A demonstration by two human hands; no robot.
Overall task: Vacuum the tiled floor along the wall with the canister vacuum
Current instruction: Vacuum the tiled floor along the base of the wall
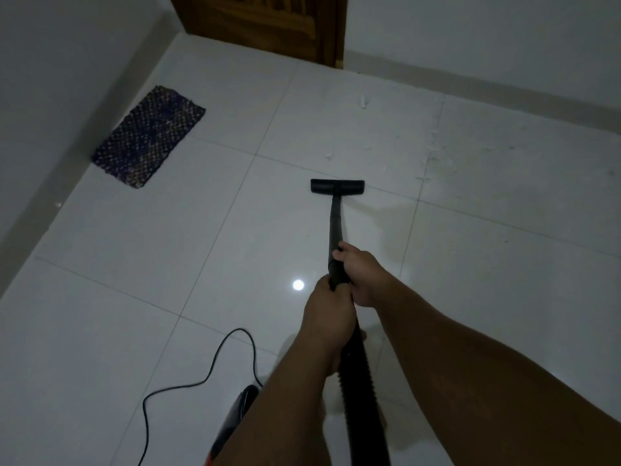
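A black vacuum wand (336, 227) runs from my hands down to a flat black floor nozzle (337, 186) resting on the glossy white tiled floor (201, 247). My right hand (361, 274) grips the wand higher up. Just below it, my left hand (327, 314) grips the wand where the ribbed black hose (361, 381) begins. The hose drops between my forearms. Part of the black and red canister (235, 418) shows at the bottom, mostly hidden by my left arm. White dust specks (437, 156) lie on the tiles ahead and to the right of the nozzle, near the right wall (504, 45).
A black power cord (188, 385) loops over the tiles at the lower left. A dark woven mat (148, 136) lies against the left wall. A wooden door (268, 25) stands at the far corner. A grey skirting strip runs along both walls.
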